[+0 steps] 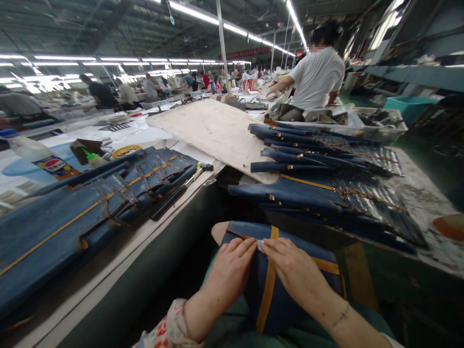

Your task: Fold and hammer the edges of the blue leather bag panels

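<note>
A dark blue leather-like piece (250,285) with mustard-yellow strips lies across my lap. Its tan-coloured tip (219,233) sticks out at the upper left. Near the piece's upper edge, a small whitish bit (260,245) shows between my fingertips. My left hand (232,266) is closed, fingers pressed together against the left side of that bit. From the right, my right hand (292,268) pinches the bit's other side, close to where a yellow strip (270,280) crosses. The undersides of my fingers and both thumbs are largely hidden.
Overlapping blue pieces lie on the left table (174,210) and on the right table (416,193). A pale board (206,125) bridges the far side. A black-handled tool (172,198) and a drink bottle (54,162) rest at left. Beyond the board, a person in a white shirt (319,77) faces away.
</note>
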A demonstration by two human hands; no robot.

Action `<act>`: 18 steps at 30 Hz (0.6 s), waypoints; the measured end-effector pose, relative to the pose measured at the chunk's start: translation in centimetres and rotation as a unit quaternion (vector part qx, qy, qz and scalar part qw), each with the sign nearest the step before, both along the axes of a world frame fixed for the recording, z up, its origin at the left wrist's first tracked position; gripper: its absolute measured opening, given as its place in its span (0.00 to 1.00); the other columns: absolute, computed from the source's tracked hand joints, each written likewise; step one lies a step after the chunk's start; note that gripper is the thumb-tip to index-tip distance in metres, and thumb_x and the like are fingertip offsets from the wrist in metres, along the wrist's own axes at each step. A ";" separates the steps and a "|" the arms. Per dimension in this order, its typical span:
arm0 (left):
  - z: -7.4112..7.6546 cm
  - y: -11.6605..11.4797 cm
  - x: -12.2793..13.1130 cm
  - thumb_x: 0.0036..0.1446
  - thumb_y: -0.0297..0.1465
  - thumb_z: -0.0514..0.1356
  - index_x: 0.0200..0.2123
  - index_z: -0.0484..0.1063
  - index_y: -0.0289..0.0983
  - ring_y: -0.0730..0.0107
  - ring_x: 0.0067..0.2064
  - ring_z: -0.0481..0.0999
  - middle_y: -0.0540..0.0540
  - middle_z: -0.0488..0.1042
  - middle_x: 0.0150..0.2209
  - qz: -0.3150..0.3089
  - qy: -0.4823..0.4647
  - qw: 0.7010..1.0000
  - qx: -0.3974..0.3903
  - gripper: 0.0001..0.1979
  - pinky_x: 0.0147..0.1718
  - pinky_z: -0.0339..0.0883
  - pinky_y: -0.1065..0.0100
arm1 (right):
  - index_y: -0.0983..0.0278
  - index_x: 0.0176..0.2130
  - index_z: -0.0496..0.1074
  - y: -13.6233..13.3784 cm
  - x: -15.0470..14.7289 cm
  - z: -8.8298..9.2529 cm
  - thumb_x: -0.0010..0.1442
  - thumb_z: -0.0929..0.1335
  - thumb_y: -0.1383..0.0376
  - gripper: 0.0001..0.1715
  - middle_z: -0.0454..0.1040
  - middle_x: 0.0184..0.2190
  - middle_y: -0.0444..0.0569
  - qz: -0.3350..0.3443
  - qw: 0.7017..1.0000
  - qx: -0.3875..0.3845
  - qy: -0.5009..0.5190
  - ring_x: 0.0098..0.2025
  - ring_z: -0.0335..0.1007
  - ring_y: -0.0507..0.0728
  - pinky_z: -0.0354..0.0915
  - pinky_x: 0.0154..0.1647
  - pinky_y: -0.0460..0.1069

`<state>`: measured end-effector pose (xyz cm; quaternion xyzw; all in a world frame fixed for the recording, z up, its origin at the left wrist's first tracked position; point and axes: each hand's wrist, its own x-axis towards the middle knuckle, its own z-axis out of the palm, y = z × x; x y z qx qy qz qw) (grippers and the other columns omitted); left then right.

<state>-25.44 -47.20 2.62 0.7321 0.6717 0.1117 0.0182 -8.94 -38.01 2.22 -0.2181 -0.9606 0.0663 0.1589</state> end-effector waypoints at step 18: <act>-0.9 -1.5 -5.0 0.61 0.29 0.48 0.53 0.65 0.36 0.60 0.51 0.65 0.43 0.68 0.53 0.121 0.011 0.990 0.066 0.18 0.46 0.64 0.58 | 0.66 0.54 0.67 -0.2 -7.9 1.7 0.60 0.60 0.75 0.23 0.66 0.52 0.51 0.035 0.998 -0.018 -0.048 0.51 0.60 0.59 0.63 0.51 0.53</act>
